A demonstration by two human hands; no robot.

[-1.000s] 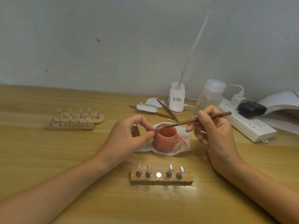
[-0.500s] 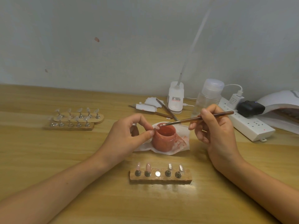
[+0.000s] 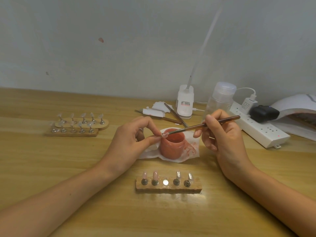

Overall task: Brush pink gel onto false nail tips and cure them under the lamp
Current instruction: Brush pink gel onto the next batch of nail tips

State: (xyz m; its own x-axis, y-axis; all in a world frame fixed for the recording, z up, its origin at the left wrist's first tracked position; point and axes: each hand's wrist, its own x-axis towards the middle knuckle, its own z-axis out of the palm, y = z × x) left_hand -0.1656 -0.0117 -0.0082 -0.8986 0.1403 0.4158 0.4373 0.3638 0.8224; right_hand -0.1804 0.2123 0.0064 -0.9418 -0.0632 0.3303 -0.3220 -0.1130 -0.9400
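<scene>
Pinches a false nail tip in left hand fingertips, gel jar just below them. Clamps right hand fingers on the brush, bristles touching the tip. Risks smearing gel onto those fingertips through overlong strokes.

No legible text. Label on white lamp base (red and dark print) and print on charger plug too small to read.
</scene>
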